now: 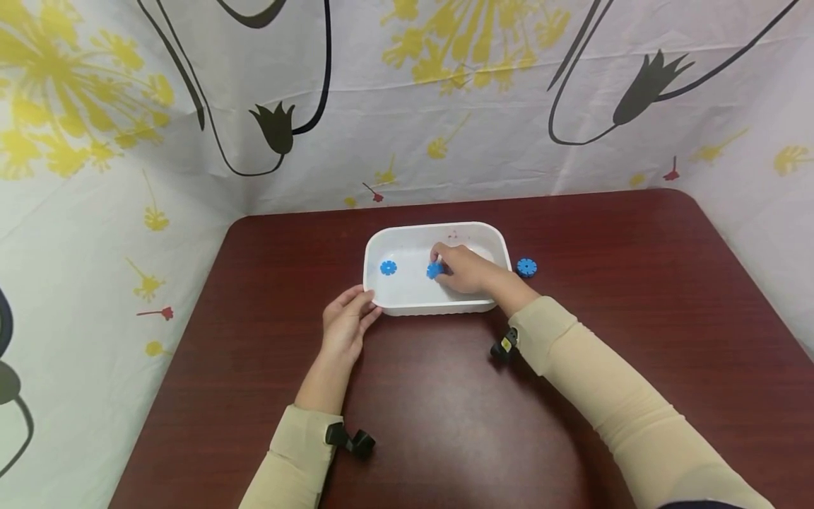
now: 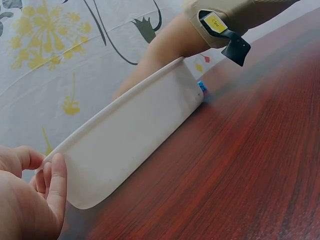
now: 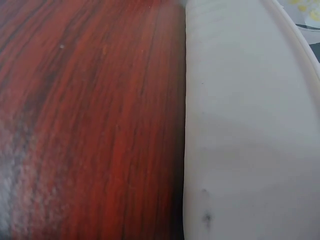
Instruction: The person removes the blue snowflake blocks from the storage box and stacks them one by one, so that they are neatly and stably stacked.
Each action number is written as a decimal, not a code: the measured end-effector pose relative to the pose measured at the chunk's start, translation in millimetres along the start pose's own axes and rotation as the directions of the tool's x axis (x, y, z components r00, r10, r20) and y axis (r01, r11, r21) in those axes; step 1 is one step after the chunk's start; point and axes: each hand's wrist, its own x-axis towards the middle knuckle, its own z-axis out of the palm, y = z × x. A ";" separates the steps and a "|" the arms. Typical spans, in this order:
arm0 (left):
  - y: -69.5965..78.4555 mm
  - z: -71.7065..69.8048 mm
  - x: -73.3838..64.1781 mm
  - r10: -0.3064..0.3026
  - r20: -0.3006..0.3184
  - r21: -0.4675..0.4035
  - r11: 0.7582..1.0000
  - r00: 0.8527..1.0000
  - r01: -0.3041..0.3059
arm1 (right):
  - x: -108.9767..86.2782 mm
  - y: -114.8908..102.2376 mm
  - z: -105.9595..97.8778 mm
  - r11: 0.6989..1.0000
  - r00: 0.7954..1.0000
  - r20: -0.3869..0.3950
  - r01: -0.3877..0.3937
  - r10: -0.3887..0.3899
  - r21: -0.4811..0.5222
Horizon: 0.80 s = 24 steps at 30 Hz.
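A white plastic tray [image 1: 407,290] with rounded corners sits on the table. My left hand [image 1: 346,322] grips its near left corner, thumb over the rim and fingers along the outer wall; the left wrist view shows these fingers [image 2: 57,182] against the wall. Reaching over the near right rim, my right hand [image 1: 467,270] pinches a blue notched disc [image 1: 434,270] between thumb and forefinger, low inside the tray. A second blue notched disc [image 1: 388,268] lies flat on the tray floor at the left. The right wrist view shows only the tray's outer wall [image 3: 245,125] and the table, not the hand.
Just outside the tray's right end, more blue notched discs [image 1: 526,267] lie stacked on the dark red wooden table [image 1: 439,410]. A patterned white cloth [image 1: 407,141] hangs behind the table and at its sides. Each wrist carries a small black camera [image 1: 504,345].
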 end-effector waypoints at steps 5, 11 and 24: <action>0.7 0.4 -0.5 -0.002 0.003 0.000 1.000 1.000 0.002 | 0.6 0.6 -0.7 1.000 1.000 0.001 0.012 -0.012 0.002; 0.7 0.2 -1.0 -0.008 0.003 0.004 1.000 1.000 0.008 | 0.9 0.8 -1.3 1.000 1.000 0.001 -0.005 0.005 -0.012; -0.7 -0.4 -3.9 -0.002 0.002 0.013 1.000 1.000 0.002 | -11.4 -4.1 -13.2 0.995 0.985 -0.173 0.025 -0.007 0.098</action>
